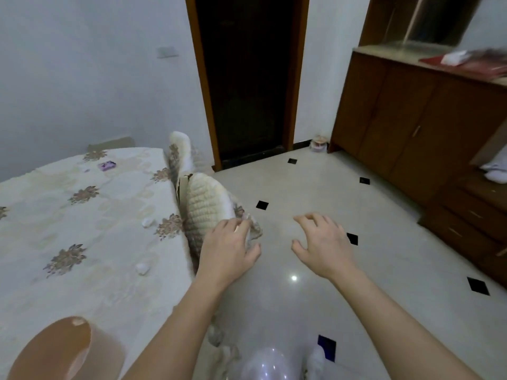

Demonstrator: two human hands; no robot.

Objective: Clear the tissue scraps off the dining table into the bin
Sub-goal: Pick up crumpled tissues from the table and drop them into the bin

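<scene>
The dining table (90, 292), under a cream floral cloth, fills the left. Two white tissue scraps lie near its right edge, one (148, 222) farther from me and one (142, 268) nearer. A peach-coloured bin (55, 355) stands at the bottom left, tilted toward me, with a small white scrap (78, 322) at its rim. My left hand (227, 248) is past the table's right edge, with fingers and thumb closed around the corner of a cream quilted chair back (205, 207). Over the floor, my right hand (323, 242) hovers with fingers spread and holds nothing.
A second covered chair (181, 149) stands farther along the table edge. A small purple item (107, 165) lies at the table's far end. A brown cabinet (411, 127) lines the right wall beside a dark doorway (247, 78). The glossy tiled floor (301, 187) stretches ahead, with a shiny round object (266, 363) below me.
</scene>
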